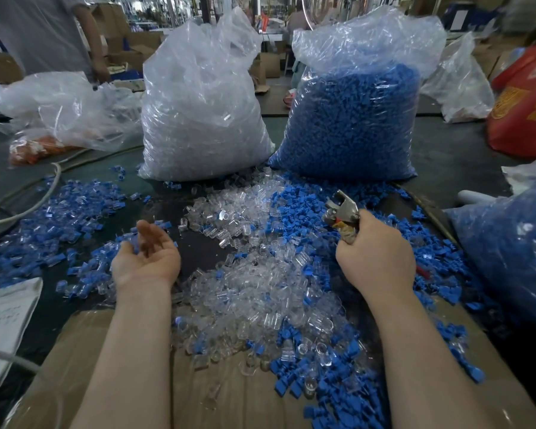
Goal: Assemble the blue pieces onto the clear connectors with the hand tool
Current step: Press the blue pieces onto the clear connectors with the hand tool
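Note:
My right hand [375, 255] grips the handles of a metal hand tool [342, 213], whose jaws point up and left over the scattered parts. My left hand [147, 253] is palm up and blurred, fingers relaxed, holding nothing, just right of a heap of joined blue-and-clear pieces [59, 224]. A pile of clear connectors [254, 292] lies between my hands. Loose blue pieces [294, 209] spread to the right of it and down toward me.
Two big plastic bags stand at the back: one of clear connectors [198, 113], one of blue pieces [353, 119]. Another bag of blue parts [514, 243] lies at the right. Flat cardboard [112, 366] lies under my forearms. A pale cable [34, 196] curves at the left.

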### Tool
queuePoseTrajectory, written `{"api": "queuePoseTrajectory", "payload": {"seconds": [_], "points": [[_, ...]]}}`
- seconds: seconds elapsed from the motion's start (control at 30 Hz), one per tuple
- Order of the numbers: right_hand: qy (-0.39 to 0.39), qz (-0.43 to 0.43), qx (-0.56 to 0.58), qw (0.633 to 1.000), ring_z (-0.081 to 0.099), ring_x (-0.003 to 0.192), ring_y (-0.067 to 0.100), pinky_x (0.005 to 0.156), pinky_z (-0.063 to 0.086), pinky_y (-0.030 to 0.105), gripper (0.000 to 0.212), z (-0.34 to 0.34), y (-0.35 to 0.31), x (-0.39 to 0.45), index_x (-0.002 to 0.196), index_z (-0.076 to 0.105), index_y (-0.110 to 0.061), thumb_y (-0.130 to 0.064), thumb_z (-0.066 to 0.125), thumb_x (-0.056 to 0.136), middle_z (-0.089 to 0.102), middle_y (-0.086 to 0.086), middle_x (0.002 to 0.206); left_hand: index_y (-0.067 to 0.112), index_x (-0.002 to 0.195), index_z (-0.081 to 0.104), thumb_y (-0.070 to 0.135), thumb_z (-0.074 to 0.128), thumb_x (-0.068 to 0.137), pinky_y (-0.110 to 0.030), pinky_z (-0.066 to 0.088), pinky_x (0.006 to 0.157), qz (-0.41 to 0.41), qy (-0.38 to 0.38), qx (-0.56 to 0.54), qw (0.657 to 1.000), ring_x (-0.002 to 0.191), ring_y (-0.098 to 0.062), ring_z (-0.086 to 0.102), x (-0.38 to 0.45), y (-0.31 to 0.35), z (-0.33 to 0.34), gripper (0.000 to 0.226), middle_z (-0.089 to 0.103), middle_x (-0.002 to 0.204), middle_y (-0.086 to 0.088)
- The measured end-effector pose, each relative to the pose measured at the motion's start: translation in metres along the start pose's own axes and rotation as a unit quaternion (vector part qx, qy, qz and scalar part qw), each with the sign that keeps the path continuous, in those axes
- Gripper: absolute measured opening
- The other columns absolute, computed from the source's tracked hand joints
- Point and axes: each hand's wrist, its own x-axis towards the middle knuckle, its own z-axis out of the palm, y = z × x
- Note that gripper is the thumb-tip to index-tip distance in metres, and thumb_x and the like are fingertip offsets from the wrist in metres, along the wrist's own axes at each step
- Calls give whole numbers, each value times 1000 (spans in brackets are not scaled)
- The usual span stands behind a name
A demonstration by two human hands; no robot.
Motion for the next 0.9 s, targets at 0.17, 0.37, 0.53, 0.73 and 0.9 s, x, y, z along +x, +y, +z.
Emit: {"api": "queuePoseTrajectory", "payload": {"seconds": [0.17,0.37,0.53,0.73,0.9], "points": [[-29,67,-82,994,41,59,22,54,32,30,14,2,3,1,89,51,-18,-27,61,85,48,0,73,8,96,62,32,47,103,-20,54,59,14,-28,205,978,58,-9,68,-1,-8,-1,29,69,78,-2],[-116,106,-129,979,39,64,23,54,31,31,22,4,6,2,101,52,-17,-32,62,88,55,9,110,18,103,69,21,66,91,-21,50,68,107,-160,754,629,83,-7,65,-23,-43,-1,12,71,93,5],[-123,77,-121,982,35,56,17,48,25,30,20,6,5,1,90,43,-19,-27,61,87,39,-2,75,25,111,67,20,62,93,-37,54,85,179,-175,911,329,92,-19,63,-26,-55,-16,19,61,114,-2],[-126,81,-107,983,34,54,14,45,23,28,20,7,5,2,85,43,-19,-28,60,89,38,-2,69,25,121,66,21,62,94,-42,49,98,199,-190,937,215,103,-26,60,-21,-59,-19,28,48,127,-7],[-127,96,-72,985,37,56,15,46,26,27,22,7,4,3,78,42,-19,-29,59,89,43,-1,70,27,109,68,24,69,89,-31,49,84,210,-196,932,222,96,-16,61,-18,-58,-21,20,67,107,3]]}}
